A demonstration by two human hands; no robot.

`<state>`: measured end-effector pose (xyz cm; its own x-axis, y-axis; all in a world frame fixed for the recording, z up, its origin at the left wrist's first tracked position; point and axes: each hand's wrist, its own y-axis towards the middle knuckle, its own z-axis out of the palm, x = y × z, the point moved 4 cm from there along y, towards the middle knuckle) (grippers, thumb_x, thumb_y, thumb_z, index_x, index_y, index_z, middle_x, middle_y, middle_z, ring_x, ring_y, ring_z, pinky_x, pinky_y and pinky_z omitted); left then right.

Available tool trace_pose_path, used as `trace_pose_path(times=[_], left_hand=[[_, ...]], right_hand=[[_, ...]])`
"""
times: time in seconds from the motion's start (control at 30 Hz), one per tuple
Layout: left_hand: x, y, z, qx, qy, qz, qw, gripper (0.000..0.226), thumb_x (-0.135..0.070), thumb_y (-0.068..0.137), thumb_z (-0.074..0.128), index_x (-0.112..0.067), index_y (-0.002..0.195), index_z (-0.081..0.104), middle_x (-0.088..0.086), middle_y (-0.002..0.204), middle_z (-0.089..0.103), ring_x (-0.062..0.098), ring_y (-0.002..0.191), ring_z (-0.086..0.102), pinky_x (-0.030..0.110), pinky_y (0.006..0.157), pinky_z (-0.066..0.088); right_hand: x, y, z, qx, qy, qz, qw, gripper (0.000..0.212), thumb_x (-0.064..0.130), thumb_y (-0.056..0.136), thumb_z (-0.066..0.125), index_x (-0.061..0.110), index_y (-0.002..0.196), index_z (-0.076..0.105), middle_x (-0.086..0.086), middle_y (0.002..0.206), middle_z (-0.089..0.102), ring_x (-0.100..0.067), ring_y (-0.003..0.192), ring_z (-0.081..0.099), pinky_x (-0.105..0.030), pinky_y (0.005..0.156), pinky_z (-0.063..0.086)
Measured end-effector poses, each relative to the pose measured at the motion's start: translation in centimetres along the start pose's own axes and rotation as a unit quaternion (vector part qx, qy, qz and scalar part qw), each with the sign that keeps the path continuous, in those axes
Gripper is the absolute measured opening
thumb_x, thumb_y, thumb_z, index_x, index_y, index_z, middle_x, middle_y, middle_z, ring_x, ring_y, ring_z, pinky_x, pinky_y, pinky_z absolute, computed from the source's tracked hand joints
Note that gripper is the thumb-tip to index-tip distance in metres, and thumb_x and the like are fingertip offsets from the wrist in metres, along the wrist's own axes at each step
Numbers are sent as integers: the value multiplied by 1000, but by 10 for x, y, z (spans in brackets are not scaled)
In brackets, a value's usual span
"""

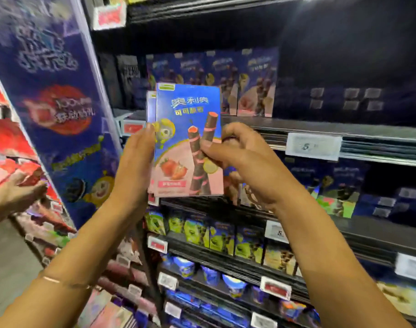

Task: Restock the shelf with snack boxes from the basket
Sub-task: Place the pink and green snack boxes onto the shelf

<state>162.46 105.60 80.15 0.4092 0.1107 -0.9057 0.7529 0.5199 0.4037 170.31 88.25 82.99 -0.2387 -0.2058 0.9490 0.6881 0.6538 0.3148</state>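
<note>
Snack boxes (188,140) stood upright, clamped between your left hand (136,159) and right hand (240,157), the shelf (320,132) just beyond.

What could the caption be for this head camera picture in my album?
Two hands, left hand and right hand, hold up strawberry snack boxes before a stocked shelf.

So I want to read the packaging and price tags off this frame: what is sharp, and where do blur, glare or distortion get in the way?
Head view: the held snack boxes between left hand and right hand are sharpest; the blue display pillar is motion-smeared; the price tag is washed out; the upper shelf is dark; wide-angle bending at the edges.
</note>
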Motion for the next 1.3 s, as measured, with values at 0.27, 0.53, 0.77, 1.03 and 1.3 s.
trace_pose_path(times=[0.27,0.53,0.77,1.03,1.3], left_hand=[[-14,61,-62,-50,-61,65,995,63,-69,80,78,-26,122,60,17,136,60,40,126,56,62,108,43],[-13,89,-108,-68,-44,92,992,45,-76,74,78,-35,93,71,-4,118,71,24,110,67,56,101,54],[-22,100,-113,-32,-89,109,990,82,-81,64,81,-22,116,56,21,143,60,49,134,54,73,110,40],[-20,106,-120,-13,-116,110,987,63,-77,77,75,-26,114,71,5,131,70,42,127,63,75,112,40],[-25,105,-120,6,-117,125,985,107,-79,78,72,-6,152,47,17,146,63,48,135,58,75,111,41]], right_hand=[[12,78,-11,-36,-59,-53,996,34,31,90,73,13,114,58,3,79,63,-9,71,61,-35,60,49],[17,138,-13,-166,-84,-92,978,33,22,91,73,9,116,55,-13,94,73,-24,81,72,-49,77,58],[3,194,26,-254,-275,-132,918,40,39,84,77,18,108,52,1,84,66,-21,84,68,-44,73,57],[-15,226,56,-272,-391,-112,872,44,47,85,75,16,99,47,-6,100,65,-24,88,62,-37,65,47],[-15,239,73,-278,-453,-92,842,46,50,88,72,11,103,53,-9,106,63,-34,94,60,-39,67,44]])
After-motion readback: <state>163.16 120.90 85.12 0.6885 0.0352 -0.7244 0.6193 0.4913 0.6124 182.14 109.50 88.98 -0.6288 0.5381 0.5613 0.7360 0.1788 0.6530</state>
